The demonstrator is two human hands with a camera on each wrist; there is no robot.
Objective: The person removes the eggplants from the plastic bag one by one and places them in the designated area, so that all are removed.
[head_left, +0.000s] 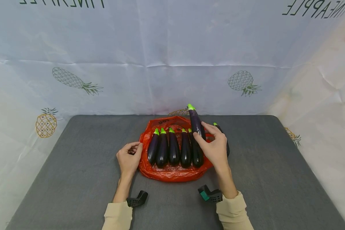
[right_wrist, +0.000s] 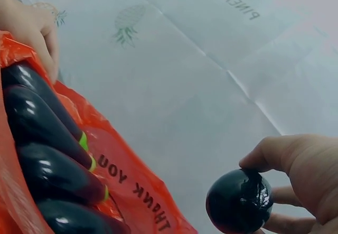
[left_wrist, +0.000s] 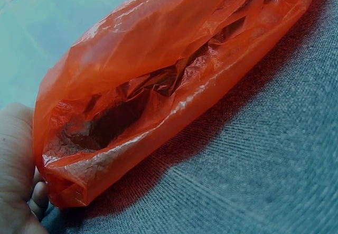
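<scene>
A red plastic bag lies open on the table with several dark eggplants side by side in it, green stem ends away from the person. My left hand pinches the bag's left edge; the left wrist view shows the bag's rim beside that hand. Above the bag's right side, my right hand grips one eggplant between thumb and fingers. In the right wrist view the blunt end of the held eggplant faces the camera, with the right hand around it.
Another eggplant lies on the grey table to the right of the bag, partly hidden behind my right hand. A pineapple-print cloth hangs behind the table. Each wrist carries a black device.
</scene>
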